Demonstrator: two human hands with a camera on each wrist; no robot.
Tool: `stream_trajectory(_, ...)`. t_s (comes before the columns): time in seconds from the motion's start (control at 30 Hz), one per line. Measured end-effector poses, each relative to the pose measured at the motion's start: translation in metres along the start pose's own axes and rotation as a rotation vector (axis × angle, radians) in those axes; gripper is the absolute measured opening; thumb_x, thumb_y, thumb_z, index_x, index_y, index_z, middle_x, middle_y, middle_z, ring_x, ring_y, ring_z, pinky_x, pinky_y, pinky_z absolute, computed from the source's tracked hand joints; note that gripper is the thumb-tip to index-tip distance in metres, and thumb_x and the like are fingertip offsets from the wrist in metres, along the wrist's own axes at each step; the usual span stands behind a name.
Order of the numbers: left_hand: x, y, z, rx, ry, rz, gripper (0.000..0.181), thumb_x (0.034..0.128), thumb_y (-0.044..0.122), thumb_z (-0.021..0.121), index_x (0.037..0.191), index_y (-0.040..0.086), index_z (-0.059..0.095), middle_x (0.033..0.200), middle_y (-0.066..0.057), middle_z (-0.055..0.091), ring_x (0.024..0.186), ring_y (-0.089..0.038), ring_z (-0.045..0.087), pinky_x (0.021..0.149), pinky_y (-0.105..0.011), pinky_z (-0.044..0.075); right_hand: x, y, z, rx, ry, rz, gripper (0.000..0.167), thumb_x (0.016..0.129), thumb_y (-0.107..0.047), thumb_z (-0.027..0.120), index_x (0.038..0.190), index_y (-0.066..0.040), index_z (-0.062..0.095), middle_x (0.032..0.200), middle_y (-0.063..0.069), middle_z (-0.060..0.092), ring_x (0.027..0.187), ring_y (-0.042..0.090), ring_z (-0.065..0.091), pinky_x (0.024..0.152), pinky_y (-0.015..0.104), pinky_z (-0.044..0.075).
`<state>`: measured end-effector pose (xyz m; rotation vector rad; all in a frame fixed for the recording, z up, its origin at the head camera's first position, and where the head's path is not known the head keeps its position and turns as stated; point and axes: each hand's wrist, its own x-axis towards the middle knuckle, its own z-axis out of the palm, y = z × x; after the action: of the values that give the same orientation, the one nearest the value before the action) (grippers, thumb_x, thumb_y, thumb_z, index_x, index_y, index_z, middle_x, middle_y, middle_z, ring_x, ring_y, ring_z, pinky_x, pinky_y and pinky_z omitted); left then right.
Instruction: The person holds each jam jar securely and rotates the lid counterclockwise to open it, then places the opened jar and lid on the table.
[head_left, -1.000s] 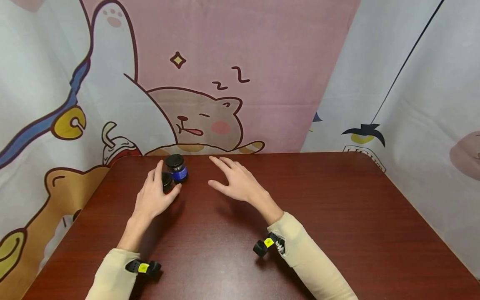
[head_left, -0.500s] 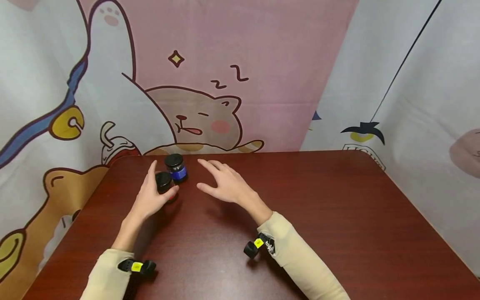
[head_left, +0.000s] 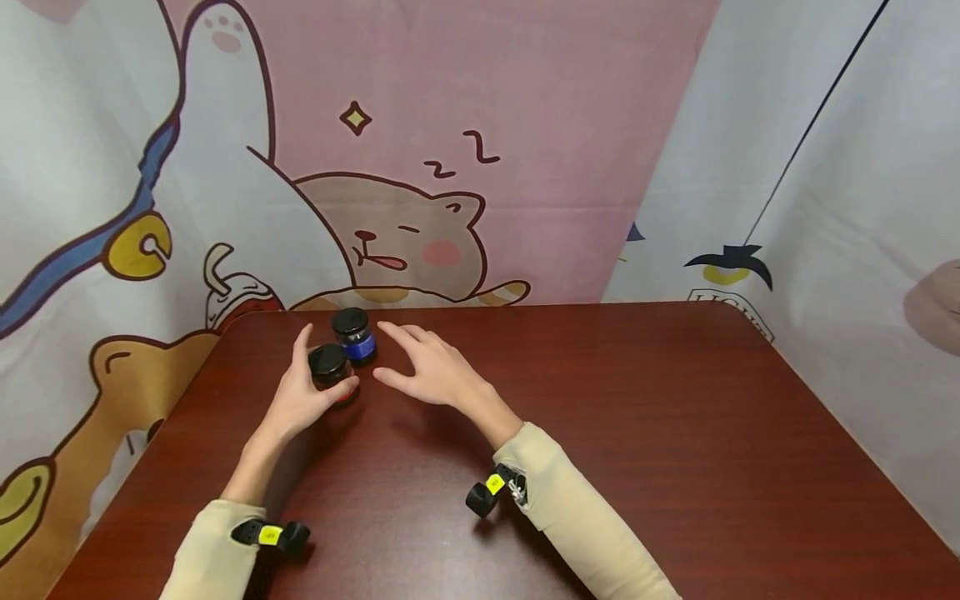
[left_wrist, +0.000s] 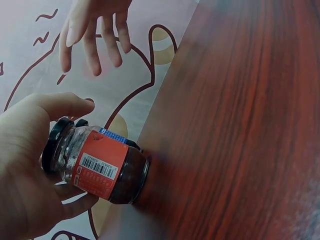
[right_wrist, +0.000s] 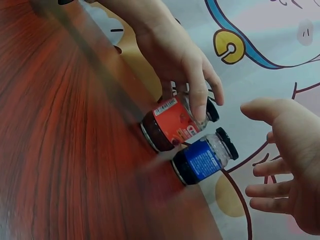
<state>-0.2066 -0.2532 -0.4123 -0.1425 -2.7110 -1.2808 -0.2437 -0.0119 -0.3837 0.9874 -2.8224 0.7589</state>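
Observation:
Two glass jars with black lids and dark contents stand side by side near the table's far left. One, a red-labelled jar (left_wrist: 102, 162), sits between the spread thumb and fingers of my left hand (head_left: 296, 396). In the left wrist view a gap shows between the thumb and this jar; whether the fingers behind it touch it, I cannot tell. Just behind and to the right is the blue-labelled jar (head_left: 354, 337). My right hand (head_left: 435, 367) hovers to the right of this second jar, fingers extended and apart from it, holding nothing.
The dark red-brown wooden table (head_left: 637, 433) spreads to the right and toward the front. A cartoon-printed curtain (head_left: 562, 125) hangs close behind its far edge. Each sleeve carries a black wrist camera, the right one (head_left: 483, 497) low over the tabletop.
My right hand has moved left, closer to the blue-labelled jar. My left hand has shifted slightly left, uncovering more of the red-labelled jar's lid. Both jars appear to have stayed in place.

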Motion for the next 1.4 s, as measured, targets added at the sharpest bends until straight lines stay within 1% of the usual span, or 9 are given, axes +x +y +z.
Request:
stream_trajectory(0.23, -0.002, -0.003, 0.001, -0.006, -0.006, -0.004, 0.111, 0.0844, 0.027, 0.079, 0.16, 0.011, 0.0, 0.145, -0.026, 0.047, 0.134, -0.043, 0.046, 0.112, -0.062, 0.03, 0.004, -0.01, 0.004, 0.033, 0.0, -0.015, 0.072, 0.094, -0.057, 0.058, 0.156, -0.031, 0.032, 0.152, 0.004, 0.046, 0.135, 0.026, 0.05, 0.104, 0.048, 0.048)
stream_trajectory(0.57, -0.001, -0.005, 0.002, -0.024, -0.065, -0.002, 0.103, 0.088, 0.028, 0.077, 0.16, 0.009, 0.005, 0.141, -0.029, 0.051, 0.119, -0.043, 0.06, 0.101, -0.058, 0.044, 0.011, -0.023, 0.006, 0.089, -0.022, -0.039, 0.071, 0.094, -0.055, 0.061, 0.155, -0.029, 0.036, 0.153, 0.002, 0.045, 0.138, 0.023, 0.048, 0.108, 0.046, 0.046)
stream_trajectory(0.63, -0.001, -0.006, 0.003, -0.033, -0.069, 0.021, 0.098, 0.0888, 0.024, 0.076, 0.159, 0.007, 0.009, 0.145, -0.028, 0.047, 0.118, -0.042, 0.06, 0.098, -0.053, 0.047, 0.013, -0.025, 0.008, 0.09, -0.023, -0.046, 0.071, 0.094, -0.054, 0.062, 0.154, -0.028, 0.037, 0.153, 0.002, 0.045, 0.138, 0.022, 0.049, 0.108, 0.045, 0.046)
stream_trajectory(0.73, -0.001, -0.007, 0.004, -0.056, -0.076, 0.046, 0.092, 0.0884, 0.016, 0.075, 0.157, 0.004, 0.015, 0.148, -0.026, 0.043, 0.113, -0.039, 0.061, 0.091, -0.035, 0.051, 0.015, -0.027, 0.01, 0.087, -0.036, -0.056, 0.072, 0.093, -0.054, 0.062, 0.155, -0.027, 0.037, 0.153, 0.002, 0.045, 0.137, 0.021, 0.05, 0.108, 0.043, 0.046)
stream_trajectory(0.83, -0.001, -0.01, 0.005, -0.086, -0.09, 0.05, 0.088, 0.0879, 0.013, 0.076, 0.155, 0.003, 0.019, 0.146, -0.025, 0.044, 0.11, -0.036, 0.06, 0.083, -0.019, 0.048, 0.018, -0.029, 0.015, 0.095, -0.049, -0.065, 0.073, 0.093, -0.055, 0.062, 0.155, -0.026, 0.036, 0.153, 0.003, 0.046, 0.136, 0.019, 0.051, 0.108, 0.042, 0.047)
stream_trajectory(0.9, -0.001, -0.012, 0.006, -0.096, -0.104, 0.041, 0.088, 0.0879, 0.015, 0.076, 0.154, 0.003, 0.02, 0.144, -0.024, 0.045, 0.11, -0.035, 0.059, 0.081, -0.015, 0.047, 0.02, -0.03, 0.017, 0.111, -0.057, -0.068, 0.073, 0.093, -0.053, 0.063, 0.155, -0.025, 0.036, 0.153, 0.003, 0.046, 0.135, 0.019, 0.052, 0.108, 0.041, 0.047)
stream_trajectory(1.13, 0.0, -0.017, 0.006, -0.089, -0.109, 0.012, 0.085, 0.0861, 0.018, 0.079, 0.151, 0.003, 0.025, 0.139, -0.024, 0.052, 0.114, -0.034, 0.059, 0.086, -0.019, 0.045, 0.026, -0.031, 0.022, 0.138, -0.061, -0.093, 0.071, 0.094, -0.046, 0.065, 0.155, -0.022, 0.037, 0.152, 0.005, 0.047, 0.131, 0.017, 0.055, 0.108, 0.037, 0.047)
stream_trajectory(1.27, 0.001, -0.017, 0.006, -0.117, -0.122, -0.01, 0.079, 0.0861, 0.018, 0.079, 0.147, 0.001, 0.032, 0.138, -0.024, 0.054, 0.115, -0.034, 0.059, 0.095, -0.032, 0.046, 0.029, -0.031, 0.025, 0.119, -0.048, -0.097, 0.069, 0.095, -0.044, 0.065, 0.154, -0.019, 0.038, 0.152, 0.005, 0.047, 0.131, 0.017, 0.055, 0.108, 0.035, 0.046)
stream_trajectory(1.4, 0.001, -0.016, 0.006, -0.128, -0.147, -0.037, 0.071, 0.0873, 0.022, 0.078, 0.144, -0.001, 0.041, 0.136, -0.023, 0.057, 0.115, -0.033, 0.061, 0.095, -0.041, 0.047, 0.031, -0.032, 0.03, 0.09, -0.032, -0.091, 0.067, 0.097, -0.042, 0.064, 0.153, -0.015, 0.04, 0.15, 0.008, 0.048, 0.132, 0.018, 0.055, 0.108, 0.034, 0.046)
